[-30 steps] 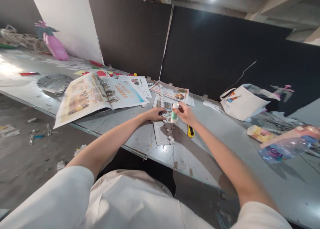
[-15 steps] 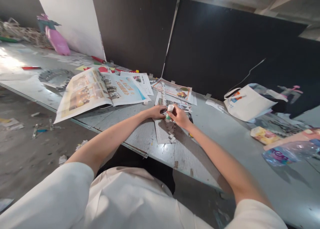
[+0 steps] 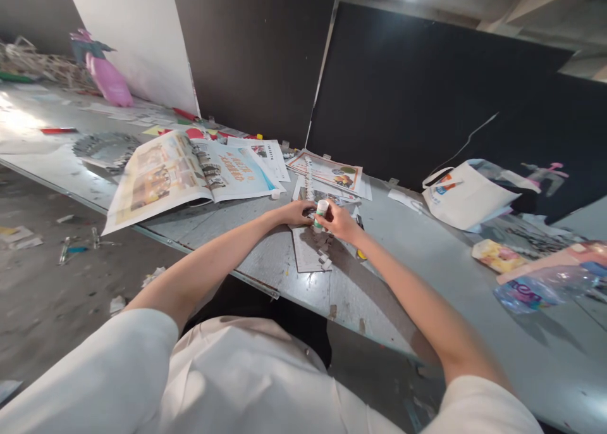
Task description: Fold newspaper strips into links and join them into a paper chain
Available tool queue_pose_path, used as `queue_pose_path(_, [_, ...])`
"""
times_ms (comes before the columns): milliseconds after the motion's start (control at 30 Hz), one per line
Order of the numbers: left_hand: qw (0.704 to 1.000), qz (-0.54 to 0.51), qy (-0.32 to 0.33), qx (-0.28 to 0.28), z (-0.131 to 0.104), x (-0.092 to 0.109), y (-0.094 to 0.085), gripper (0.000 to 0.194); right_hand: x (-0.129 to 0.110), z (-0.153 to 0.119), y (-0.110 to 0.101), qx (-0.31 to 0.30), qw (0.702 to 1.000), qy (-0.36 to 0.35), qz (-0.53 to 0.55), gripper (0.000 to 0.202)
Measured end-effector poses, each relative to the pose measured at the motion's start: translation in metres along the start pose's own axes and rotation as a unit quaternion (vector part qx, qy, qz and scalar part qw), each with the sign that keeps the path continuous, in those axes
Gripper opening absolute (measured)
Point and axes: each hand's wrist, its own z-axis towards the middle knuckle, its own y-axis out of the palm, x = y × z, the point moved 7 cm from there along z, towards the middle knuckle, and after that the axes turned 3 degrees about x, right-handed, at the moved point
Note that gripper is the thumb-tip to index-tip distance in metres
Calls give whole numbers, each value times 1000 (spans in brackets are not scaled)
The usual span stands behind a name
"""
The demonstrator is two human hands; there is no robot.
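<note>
Green-and-white tube (image 3: 321, 211), slightly tilted

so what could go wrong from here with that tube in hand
Loose bits lie near the right hand and its white-and-green tube, so a careless sweep might scatter them.

A yellow and black tool, seemingly a cutter, lies by that same hand; it could get knocked, and whether a blade is out cannot be seen.

The open printed pages overhang the near edge of the table, so they might slip if bumped.
</note>
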Motion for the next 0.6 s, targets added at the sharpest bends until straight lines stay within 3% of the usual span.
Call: queue_pose_path(600, [1000,-8,8,0,0,-2,2,52,-2,-1,3,-13,1000,0,-21,36])
